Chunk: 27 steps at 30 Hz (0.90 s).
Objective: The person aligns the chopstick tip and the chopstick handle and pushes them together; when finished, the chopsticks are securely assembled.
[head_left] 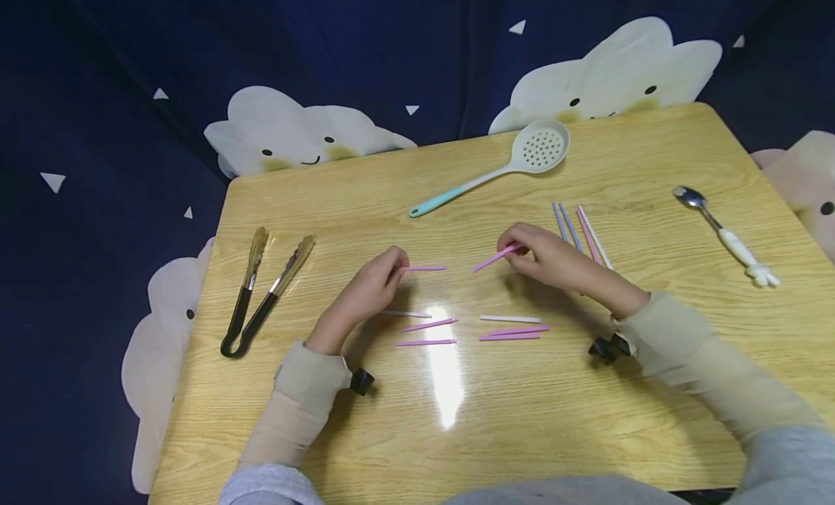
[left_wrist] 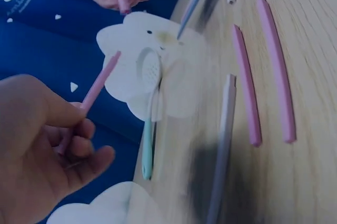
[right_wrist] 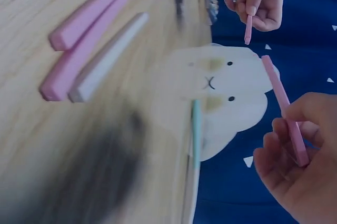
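Thumb and fingers of my left hand (head_left: 373, 286) pinch a short pink stick (head_left: 427, 268), its free end pointing right. My right hand (head_left: 551, 257) holds another pink stick (head_left: 491, 261), which slants down toward the left one. A gap separates the two stick ends, and both are raised off the table. Below the left hand lie a white stick (head_left: 407, 314) and two pink sticks (head_left: 427, 343). To their right are another white stick (head_left: 511, 319) and two more pink sticks (head_left: 515, 337), close together.
Open tongs (head_left: 261, 313) lie at the left of the wooden table (head_left: 574, 432). A slotted skimmer (head_left: 485, 177) rests at the back, and a white-handled spoon (head_left: 733, 244) at the right. Blue sticks (head_left: 567, 224), with pink and white sticks (head_left: 595, 237), lie partly behind the right hand.
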Available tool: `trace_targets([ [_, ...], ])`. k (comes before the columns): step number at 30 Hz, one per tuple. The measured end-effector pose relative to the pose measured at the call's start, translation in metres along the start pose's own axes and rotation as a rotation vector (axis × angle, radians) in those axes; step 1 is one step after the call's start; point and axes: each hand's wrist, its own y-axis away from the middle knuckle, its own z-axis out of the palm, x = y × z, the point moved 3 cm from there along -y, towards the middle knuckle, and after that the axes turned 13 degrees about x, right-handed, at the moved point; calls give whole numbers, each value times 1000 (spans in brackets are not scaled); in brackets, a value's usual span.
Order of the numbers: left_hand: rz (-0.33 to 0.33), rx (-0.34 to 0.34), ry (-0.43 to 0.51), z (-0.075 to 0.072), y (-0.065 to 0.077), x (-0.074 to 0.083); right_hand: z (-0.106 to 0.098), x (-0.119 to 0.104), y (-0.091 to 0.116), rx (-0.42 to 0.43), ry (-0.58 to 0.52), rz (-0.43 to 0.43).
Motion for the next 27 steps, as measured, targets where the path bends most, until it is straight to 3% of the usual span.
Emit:
trace_targets([
  [5, -11, 49, 56, -7, -1, 12, -10, -3, 0, 54, -45, 62],
  [13, 186, 260, 141, -10, -3, 23, -19, -8, 1, 126, -99, 11],
  [15, 209, 319, 185, -11, -3, 25, -20, -10, 0, 142, -111, -4],
  [20, 220, 415, 277, -12, -3, 31, -22, -14, 0, 173, -127, -1],
  [27, 178, 448, 306, -11, -4, 43, -21, -15, -1, 185, -143, 30],
])
